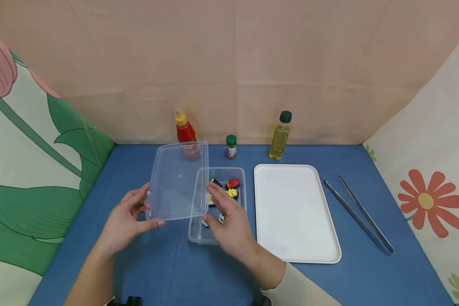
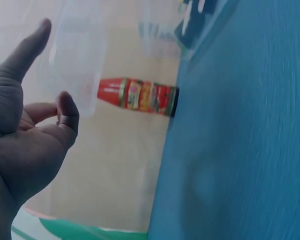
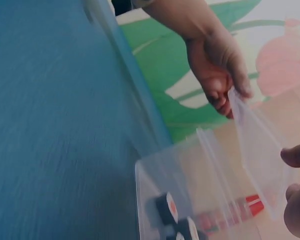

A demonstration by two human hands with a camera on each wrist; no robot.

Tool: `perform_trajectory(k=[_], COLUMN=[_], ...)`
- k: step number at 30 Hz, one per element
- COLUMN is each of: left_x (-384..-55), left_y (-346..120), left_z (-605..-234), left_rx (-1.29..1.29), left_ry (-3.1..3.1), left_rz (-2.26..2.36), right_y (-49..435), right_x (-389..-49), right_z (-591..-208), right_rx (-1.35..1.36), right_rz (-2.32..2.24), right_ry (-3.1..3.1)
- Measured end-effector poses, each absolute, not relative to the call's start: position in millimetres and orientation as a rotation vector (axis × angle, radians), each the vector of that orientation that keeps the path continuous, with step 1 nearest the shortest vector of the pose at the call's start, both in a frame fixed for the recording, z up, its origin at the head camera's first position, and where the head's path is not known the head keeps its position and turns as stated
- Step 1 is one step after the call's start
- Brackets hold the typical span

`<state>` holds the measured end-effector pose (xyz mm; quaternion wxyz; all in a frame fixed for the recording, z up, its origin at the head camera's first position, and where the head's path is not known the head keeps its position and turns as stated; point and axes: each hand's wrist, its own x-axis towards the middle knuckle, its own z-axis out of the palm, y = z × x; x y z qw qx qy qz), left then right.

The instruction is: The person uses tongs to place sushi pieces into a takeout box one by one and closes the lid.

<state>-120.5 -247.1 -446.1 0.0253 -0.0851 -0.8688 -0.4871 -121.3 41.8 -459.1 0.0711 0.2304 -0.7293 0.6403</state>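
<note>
A clear plastic lid [image 1: 177, 182] is tilted in the air above the left part of a clear container [image 1: 196, 238]. My left hand [image 1: 126, 219] holds the lid by its lower left corner, thumb along the near edge. My right hand [image 1: 231, 223] is at the lid's right edge, with thumb and fingers [image 3: 297, 156] against it. Inside the container lie several toy-like sushi pieces, among them a red-topped one [image 1: 232, 183], a yellow-topped one [image 1: 232, 193] and dark-wrapped rolls [image 3: 166, 207]. The lid and right hand partly cover the container.
Right of the container lies a white tray [image 1: 294, 212], then metal tongs [image 1: 361, 216]. Along the back wall stand a red sauce bottle [image 1: 185, 131], a small green-capped spice jar [image 1: 231, 147] and an oil bottle [image 1: 279, 138]. Blue cloth [image 1: 168, 272] covers the table.
</note>
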Motion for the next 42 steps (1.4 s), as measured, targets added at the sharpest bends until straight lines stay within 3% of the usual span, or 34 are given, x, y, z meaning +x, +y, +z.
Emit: perform_trajectory(k=[13,23,42], left_x=[-126.0,-133.9,-141.9], left_y=[-219.6,-195.8,-183.3], left_z=[-436.6,-436.0,-431.8], left_rx=[-0.400,-0.513,-0.473], left_ry=[-2.467,-2.230,-1.994], left_rz=[-1.781,-1.715,-1.545], right_y=[84.4,109.3,128.9], right_x=[-131.1,-133.2,-128.1], right_z=[-459.5,-435.9,-408.9], right_rx=[0.807,0.779,0.877], right_rz=[1.678,1.676,1.725], right_ry=[-2.169,-1.962,-1.868])
